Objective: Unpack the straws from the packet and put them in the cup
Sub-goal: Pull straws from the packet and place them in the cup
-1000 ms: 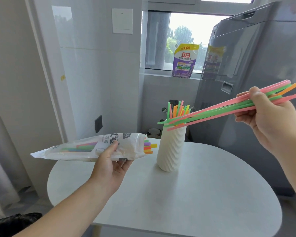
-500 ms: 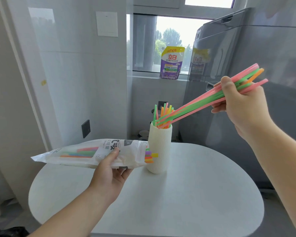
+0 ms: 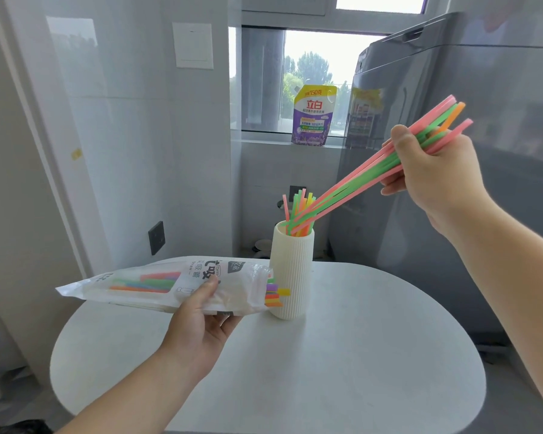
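Note:
A white ribbed cup stands on the round white table, with several coloured straws sticking up out of it. My right hand grips a bundle of pink, green and orange straws up at the right; the bundle slants down to the left and its lower ends are inside the cup's mouth. My left hand holds the clear straw packet level, just left of the cup. More straws lie inside the packet, and a few ends poke out of its open right end.
A tall grey appliance stands close behind and right of the table. A purple and yellow detergent pouch sits on the window sill. White tiled wall with a dark socket is at the left.
My right hand has tilted the bundle steeper and lowered its tips from the cup's rim into the mouth. The left hand holds the packet as before. My view has shifted a little.

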